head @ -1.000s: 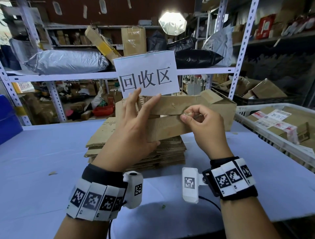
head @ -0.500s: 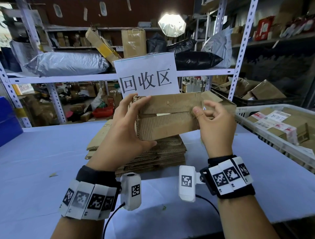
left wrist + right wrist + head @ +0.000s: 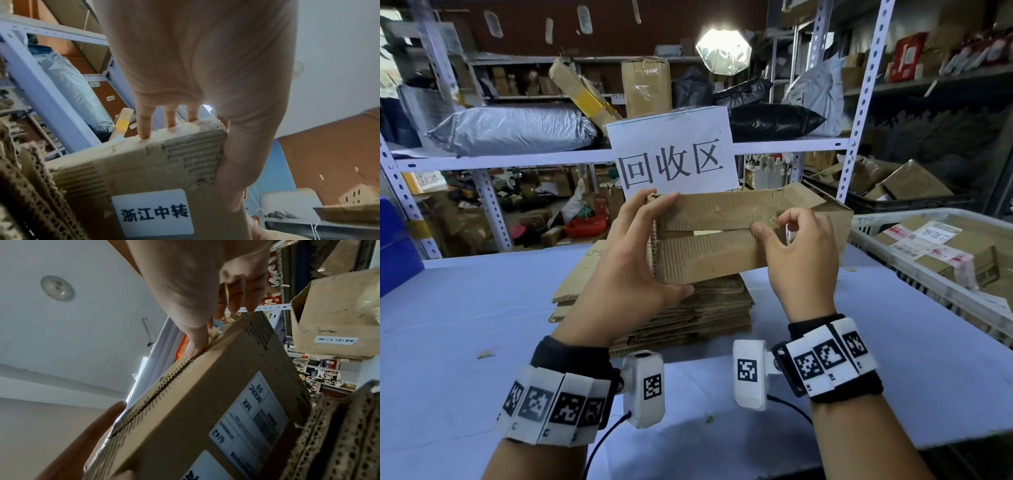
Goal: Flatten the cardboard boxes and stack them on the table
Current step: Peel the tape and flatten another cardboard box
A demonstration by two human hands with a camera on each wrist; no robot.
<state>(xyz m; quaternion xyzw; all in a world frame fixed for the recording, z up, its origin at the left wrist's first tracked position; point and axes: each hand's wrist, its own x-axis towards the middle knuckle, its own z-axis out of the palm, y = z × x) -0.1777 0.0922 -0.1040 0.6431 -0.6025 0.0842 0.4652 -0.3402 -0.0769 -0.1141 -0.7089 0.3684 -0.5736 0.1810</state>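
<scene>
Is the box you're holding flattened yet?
Not yet. The box still has depth, its two flaps meeting at a seam, held above the stack by the left hand and right hand.

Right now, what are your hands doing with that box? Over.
Left hand grips the cardboard box by its end. Right hand pinches at its flap seam. Box not flat yet. Flattened stack waits below.

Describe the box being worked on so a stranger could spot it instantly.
Start at the blue table and find the stack of flattened cardboard at its middle. Just above it, the cardboard box is held by the left hand, while the right hand pinches its flap seam. Unlike the stack, it is unflattened.
</scene>
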